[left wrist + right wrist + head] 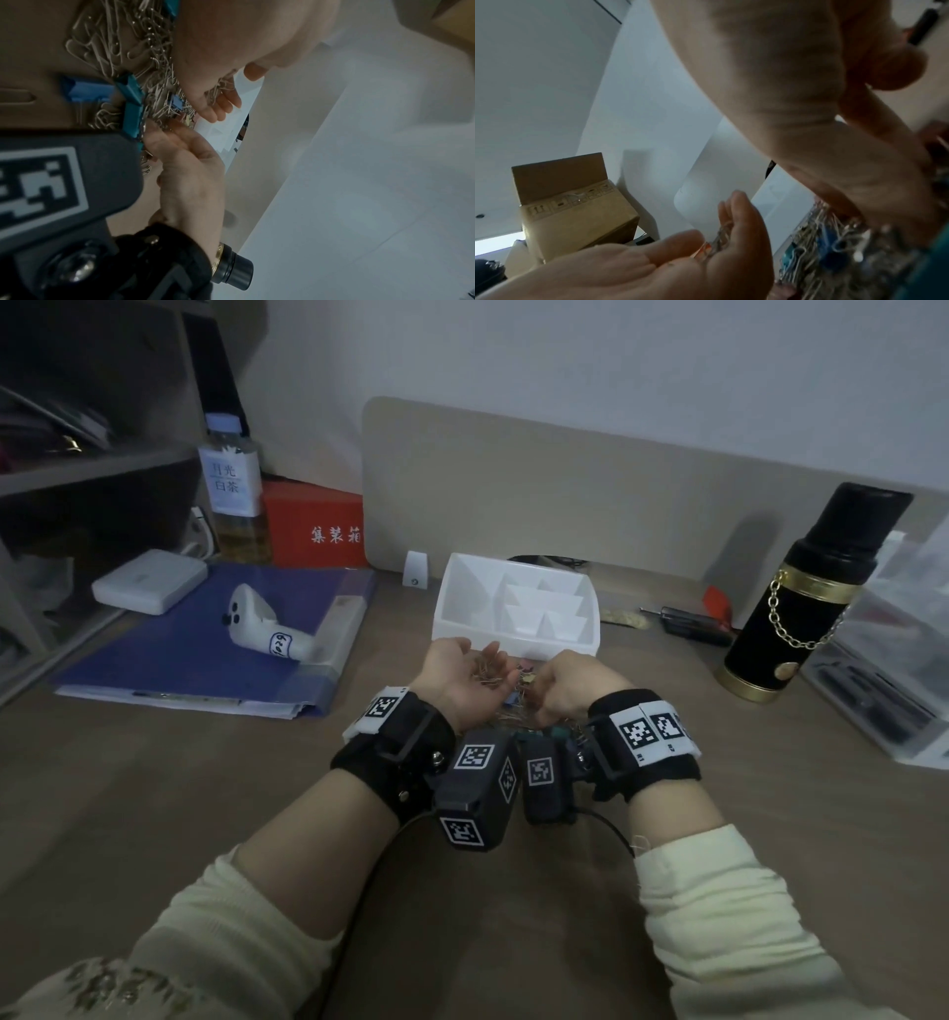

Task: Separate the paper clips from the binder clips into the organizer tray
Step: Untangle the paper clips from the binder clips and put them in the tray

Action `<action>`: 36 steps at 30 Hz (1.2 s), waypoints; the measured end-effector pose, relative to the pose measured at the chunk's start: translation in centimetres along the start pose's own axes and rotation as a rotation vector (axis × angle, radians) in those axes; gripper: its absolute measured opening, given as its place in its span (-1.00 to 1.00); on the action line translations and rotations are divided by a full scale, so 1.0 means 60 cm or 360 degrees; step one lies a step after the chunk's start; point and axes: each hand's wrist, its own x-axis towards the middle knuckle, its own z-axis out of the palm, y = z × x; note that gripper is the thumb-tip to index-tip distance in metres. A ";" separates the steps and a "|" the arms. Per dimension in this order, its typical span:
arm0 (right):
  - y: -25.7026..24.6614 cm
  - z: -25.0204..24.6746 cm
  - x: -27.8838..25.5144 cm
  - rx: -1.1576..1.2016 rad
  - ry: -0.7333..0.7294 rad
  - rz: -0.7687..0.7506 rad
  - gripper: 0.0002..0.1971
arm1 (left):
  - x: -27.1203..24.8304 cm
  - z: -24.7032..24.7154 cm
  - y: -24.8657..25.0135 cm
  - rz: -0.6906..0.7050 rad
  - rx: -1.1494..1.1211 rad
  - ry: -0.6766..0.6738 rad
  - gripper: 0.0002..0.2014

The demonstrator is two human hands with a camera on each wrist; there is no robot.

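Note:
A white organizer tray [440,608] with several compartments stands just beyond my hands. My left hand [475,667] lies palm up in front of it, with a small heap of metal paper clips [720,237] in the cupped palm. Beside it, my right hand [542,685] reaches fingers-down into the mixed pile [513,715] on the desk and pinches at paper clips there; the fingertips are partly hidden. The pile holds many loose paper clips [115,44] with teal [132,113] and blue binder clips [86,94] among them. My wrists cover much of it in the head view.
A blue folder [169,660] with a white controller [257,624] lies to the left, beside a bottle [233,495] and a red box [313,526]. To the right stand a black flask [801,608], a dark tool [693,624] and a clear plastic box [893,680].

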 end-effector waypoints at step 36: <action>-0.033 -0.011 -0.006 0.1110 0.0550 -0.0815 -0.88 | 0.018 -0.008 0.010 -0.0108 -0.0391 -0.0195 -0.70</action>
